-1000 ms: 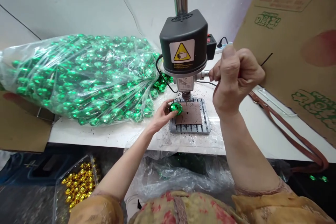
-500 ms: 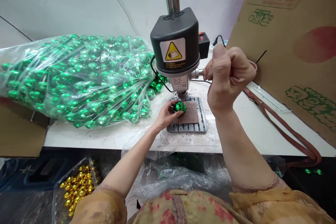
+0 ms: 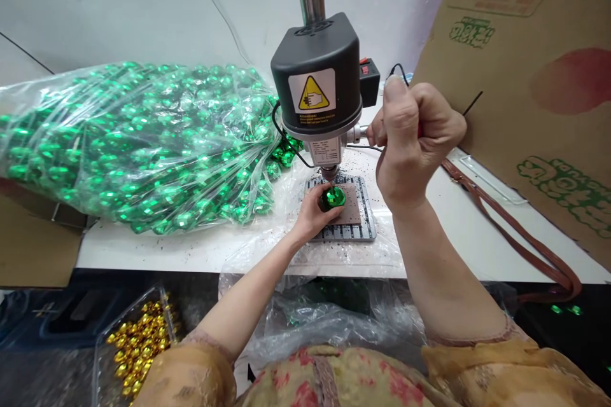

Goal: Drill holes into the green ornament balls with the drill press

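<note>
Between the thumb and fingers of my left hand [image 3: 314,213] is a shiny green faceted ball [image 3: 335,198]. It sits over the brown pad [image 3: 352,205] on the slotted metal base plate [image 3: 367,229], right under the chuck of a small bench drill press [image 3: 315,76]. The drill tip at the ball is too small to make out clearly. My right hand [image 3: 413,140] is closed in a fist around the feed handle [image 3: 363,131] at the drill's right side; most of the handle is hidden by the fingers. Dark shavings are scattered around the base.
A clear plastic bag [image 3: 143,146] of green balls lies on the white table to the left. Below it, a clear tub [image 3: 98,356] holds gold balls. A cardboard box [image 3: 534,76] and a brown strap [image 3: 515,229] are on the right. Plastic film hangs over the front edge.
My left hand has moved slightly right with the green ball, which is now turned and sits more squarely under the chuck. My right hand stays on the handle.
</note>
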A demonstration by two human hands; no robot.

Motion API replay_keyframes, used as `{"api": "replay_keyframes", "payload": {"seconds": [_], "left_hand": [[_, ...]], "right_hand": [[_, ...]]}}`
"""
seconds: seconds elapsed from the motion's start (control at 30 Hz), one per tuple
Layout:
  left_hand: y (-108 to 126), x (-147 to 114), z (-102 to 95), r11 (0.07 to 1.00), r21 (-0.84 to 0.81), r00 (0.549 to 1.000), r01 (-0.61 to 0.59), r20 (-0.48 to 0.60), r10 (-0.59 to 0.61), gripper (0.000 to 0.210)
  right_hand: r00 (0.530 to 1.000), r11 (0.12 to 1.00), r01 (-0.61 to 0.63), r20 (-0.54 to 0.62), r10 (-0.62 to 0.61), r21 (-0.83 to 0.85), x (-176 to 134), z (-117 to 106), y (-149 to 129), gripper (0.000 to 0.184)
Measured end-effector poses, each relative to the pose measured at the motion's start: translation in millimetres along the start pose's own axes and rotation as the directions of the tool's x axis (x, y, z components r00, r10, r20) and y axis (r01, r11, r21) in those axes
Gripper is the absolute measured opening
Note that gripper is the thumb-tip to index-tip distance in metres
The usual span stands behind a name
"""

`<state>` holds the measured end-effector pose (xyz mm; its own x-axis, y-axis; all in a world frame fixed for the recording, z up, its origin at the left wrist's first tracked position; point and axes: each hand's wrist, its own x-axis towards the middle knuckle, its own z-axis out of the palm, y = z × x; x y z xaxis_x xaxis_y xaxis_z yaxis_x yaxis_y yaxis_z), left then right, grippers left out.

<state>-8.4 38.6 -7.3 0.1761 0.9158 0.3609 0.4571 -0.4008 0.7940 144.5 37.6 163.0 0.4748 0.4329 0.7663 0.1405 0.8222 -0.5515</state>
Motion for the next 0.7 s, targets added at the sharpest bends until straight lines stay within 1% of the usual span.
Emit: {"api": "replay_keyframes", "payload": {"seconds": [0.07,0.13,0.23,0.4,0.7], "left_hand": [[-2.2,-3.2,4.1,0.997,-0.063,0.999,0.032,0.005,-0.032,0.055],[-3.5,-5.9,6.2,0.991,-0.121,0.998,0.062,0.007,-0.061,0.057],[-3.9,-8.1,6.7,0.983,-0.168,0.997,0.078,0.0,-0.079,0.06],[-4.4,-8.7,5.8,0.982,-0.169,0.997,0.082,0.015,-0.08,0.059],[-5.2,-9.6,5.7,0.986,-0.152,0.998,0.066,0.022,-0.063,0.057]], "right_hand": [[1.0,0.999,-0.027,0.012,0.028,-0.039,0.2,-0.7,-0.8,0.05],[1.0,0.999,-0.019,0.018,0.019,0.032,0.7,-1.3,-1.4,0.05],[0.999,0.987,0.034,0.008,-0.036,0.159,0.0,-1.9,-0.9,0.05],[0.991,0.984,0.133,-0.036,-0.129,0.117,-9.1,-3.9,4.4,0.051],[0.986,0.975,0.163,-0.063,-0.155,0.149,-21.8,-9.0,16.6,0.052]]}}
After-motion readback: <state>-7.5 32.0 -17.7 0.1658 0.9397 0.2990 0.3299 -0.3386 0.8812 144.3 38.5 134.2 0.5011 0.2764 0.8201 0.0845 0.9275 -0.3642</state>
